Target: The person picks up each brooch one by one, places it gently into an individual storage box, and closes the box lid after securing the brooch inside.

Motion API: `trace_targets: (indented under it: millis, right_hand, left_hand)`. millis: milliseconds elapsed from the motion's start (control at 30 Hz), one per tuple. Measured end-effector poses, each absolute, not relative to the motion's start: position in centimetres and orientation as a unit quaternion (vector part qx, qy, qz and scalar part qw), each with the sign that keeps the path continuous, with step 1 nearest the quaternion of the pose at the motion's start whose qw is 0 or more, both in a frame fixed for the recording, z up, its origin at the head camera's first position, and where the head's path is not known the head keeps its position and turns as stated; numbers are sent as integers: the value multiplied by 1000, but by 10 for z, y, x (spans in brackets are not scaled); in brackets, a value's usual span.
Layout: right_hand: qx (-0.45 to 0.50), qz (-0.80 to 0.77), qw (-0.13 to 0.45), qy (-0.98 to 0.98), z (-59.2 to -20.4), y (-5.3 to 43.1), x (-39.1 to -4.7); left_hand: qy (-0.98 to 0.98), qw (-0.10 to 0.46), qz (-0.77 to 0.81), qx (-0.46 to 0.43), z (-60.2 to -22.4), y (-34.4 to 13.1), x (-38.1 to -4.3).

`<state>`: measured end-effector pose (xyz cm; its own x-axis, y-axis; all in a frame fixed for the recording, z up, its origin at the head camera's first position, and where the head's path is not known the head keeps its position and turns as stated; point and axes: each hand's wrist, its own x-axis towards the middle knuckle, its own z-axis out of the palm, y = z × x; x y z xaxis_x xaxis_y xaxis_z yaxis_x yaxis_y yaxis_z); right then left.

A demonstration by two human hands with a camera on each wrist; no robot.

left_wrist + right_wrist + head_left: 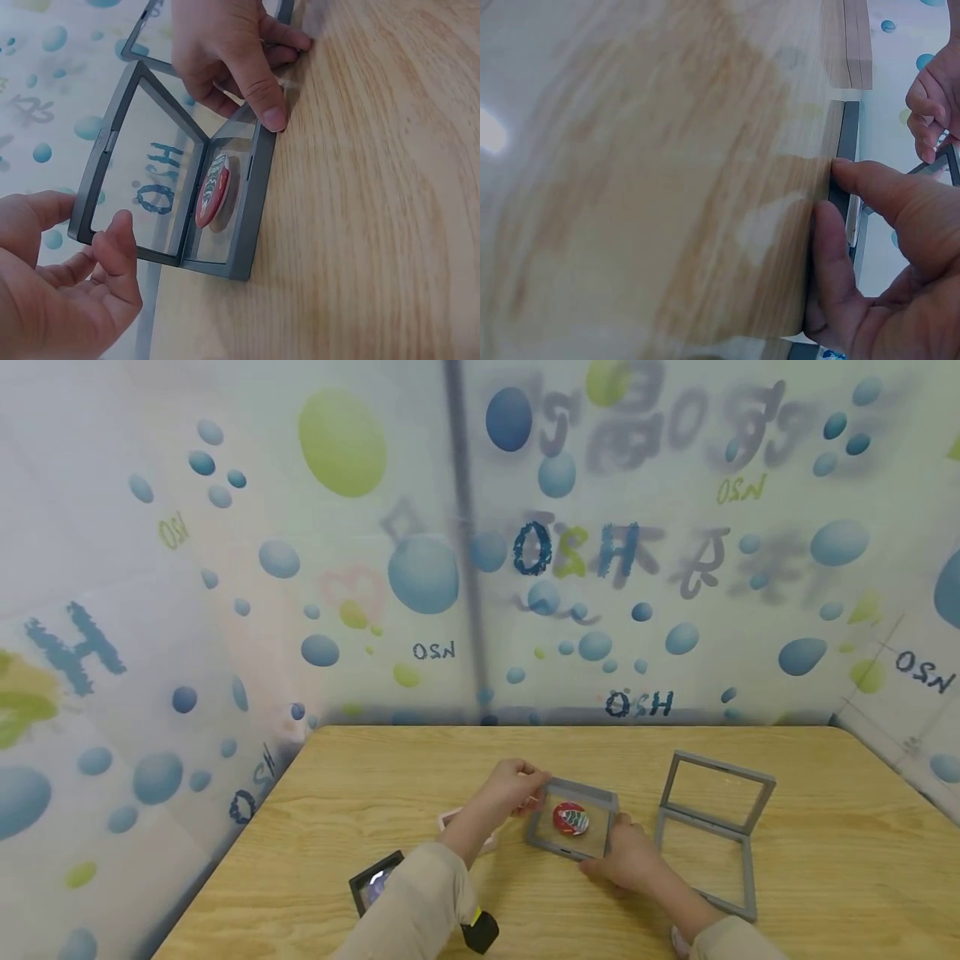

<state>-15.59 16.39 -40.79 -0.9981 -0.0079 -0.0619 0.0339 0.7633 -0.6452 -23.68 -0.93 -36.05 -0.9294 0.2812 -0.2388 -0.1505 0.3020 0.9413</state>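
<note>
A grey hinged display frame (551, 849) stands on the table with its lid (100, 157) raised. Inside its base, on the clear film, lies a round red badge (572, 818) with a green and white picture. At one corner of the lid, my left hand (516, 785) pinches the edge between thumb and fingers. My right hand (628, 856) grips the base by its right side, the thumb along the front rim (259, 187). In the right wrist view the right thumb and fingers (829, 255) meet at the dark rim, and the badge is hidden.
To the right stands a second grey frame (750, 877), its lid up. A pale frame (448, 817) lies partly behind my left forearm. Nearer are a black frame (357, 893) with something purple in it and a black and yellow object (480, 933). A patterned curtain (420, 685) hangs behind.
</note>
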Motion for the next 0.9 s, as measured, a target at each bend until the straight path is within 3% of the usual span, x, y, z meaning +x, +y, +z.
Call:
trace_targets:
  millis: [900]
  right_hand:
    - [28, -399, 37, 916, -409, 166, -153]
  left_hand:
    - [853, 190, 478, 92, -373, -16, -217]
